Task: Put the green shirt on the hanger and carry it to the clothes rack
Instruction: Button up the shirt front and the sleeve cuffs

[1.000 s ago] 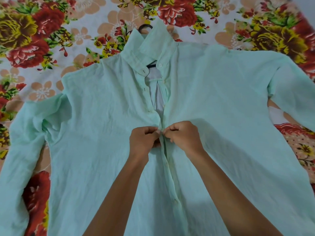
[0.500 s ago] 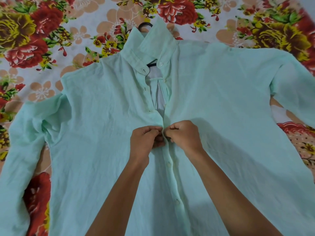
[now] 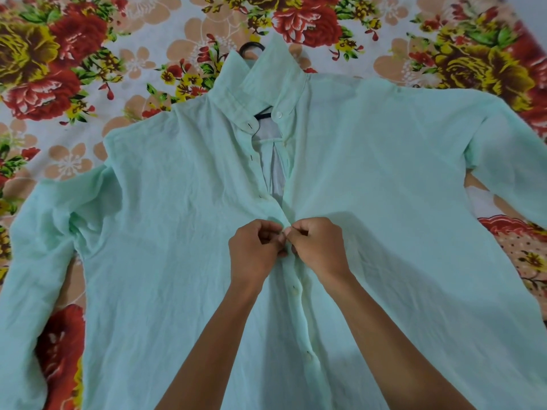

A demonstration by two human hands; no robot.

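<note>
Centrally, hands (image 3: pixel 285 247) pinching green shirt (image 3: pixel 165 238) placket

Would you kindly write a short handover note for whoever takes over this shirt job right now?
Left hand and right hand: both pinch the front edges of the green shirt mid-chest, at a button.
Shirt lies flat on the floral bedsheet; the hanger is inside, hook out past the collar.
Done: hanger in, lower buttons closed.
Left: this button, those above open, then carry to the rack, not in view.

Floral bedsheet (image 3: pixel 74 69), red and yellow blooms
</note>
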